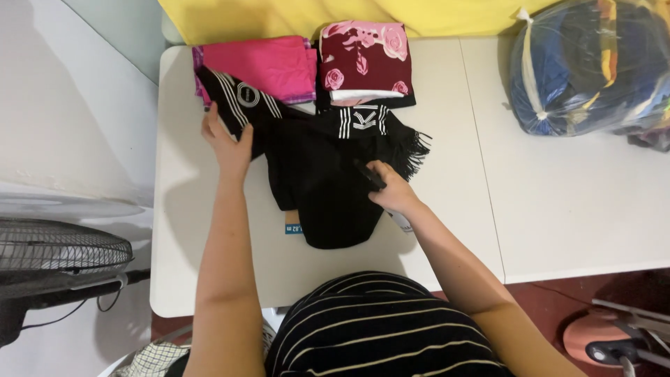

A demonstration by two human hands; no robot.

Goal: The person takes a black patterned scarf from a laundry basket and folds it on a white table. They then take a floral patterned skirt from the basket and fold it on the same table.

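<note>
Two folded garments already lie at the far edge of the white table (447,209): a pink folded piece (269,66) and a dark red rose-print piece (366,59) beside it. The black striped garment (321,174) lies half folded near the front edge, one sleeve turned inward. The left hand (227,143) grips that sleeve, fingers closed on the cloth; the right hand (391,188) pinches the body's edge. Judging by this, its folding is only partly finished, and a clear bag of clothes (586,66) waits, knotted shut.
</note>
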